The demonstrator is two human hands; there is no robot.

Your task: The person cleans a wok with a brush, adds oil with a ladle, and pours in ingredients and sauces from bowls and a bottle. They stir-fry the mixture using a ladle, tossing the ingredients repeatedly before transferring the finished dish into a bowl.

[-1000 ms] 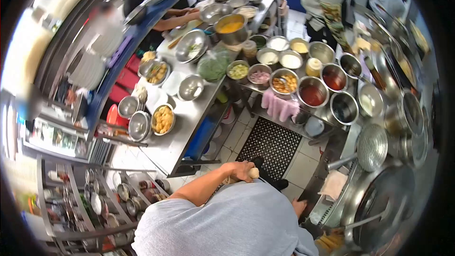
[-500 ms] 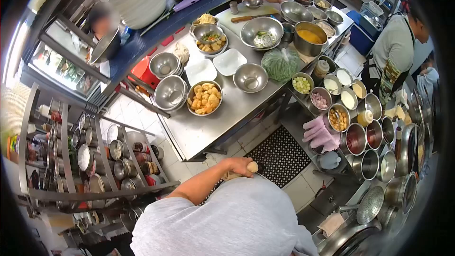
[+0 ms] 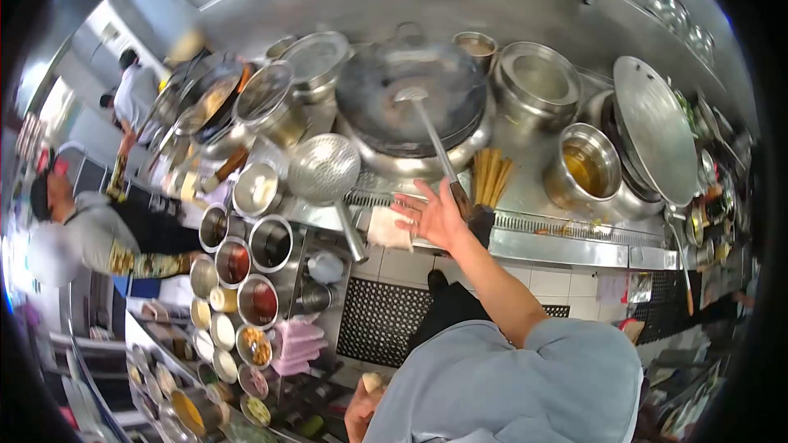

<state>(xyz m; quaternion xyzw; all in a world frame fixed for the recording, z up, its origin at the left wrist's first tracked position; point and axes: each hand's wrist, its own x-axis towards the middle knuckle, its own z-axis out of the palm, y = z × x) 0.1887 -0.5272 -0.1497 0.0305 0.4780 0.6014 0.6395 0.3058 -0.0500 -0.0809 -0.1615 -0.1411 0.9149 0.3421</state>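
Note:
My right hand (image 3: 431,215) is stretched toward the stove with its fingers spread, holding nothing. It sits just left of the dark handle of a long ladle (image 3: 435,148). The ladle's bowl rests in the big dark wok (image 3: 386,115). A folded cloth (image 3: 384,230) lies on the stove edge beside my hand, and a round wire skimmer (image 3: 324,168) lies further left. My left hand (image 3: 361,410) is low against my grey shirt, closed around a small pale round thing (image 3: 373,381).
Steel pots (image 3: 538,78), a pot of oil (image 3: 584,168) and a large lid (image 3: 657,131) stand right of the wok. Bowls of sauces and ingredients (image 3: 246,279) line the left, with pink cloths (image 3: 295,344). A black floor mat (image 3: 377,320) lies below. A person (image 3: 90,238) works at far left.
The view has swung from the prep table round to the stove. My right hand has come up and opened by the ladle handle. My left hand still holds the pale thing.

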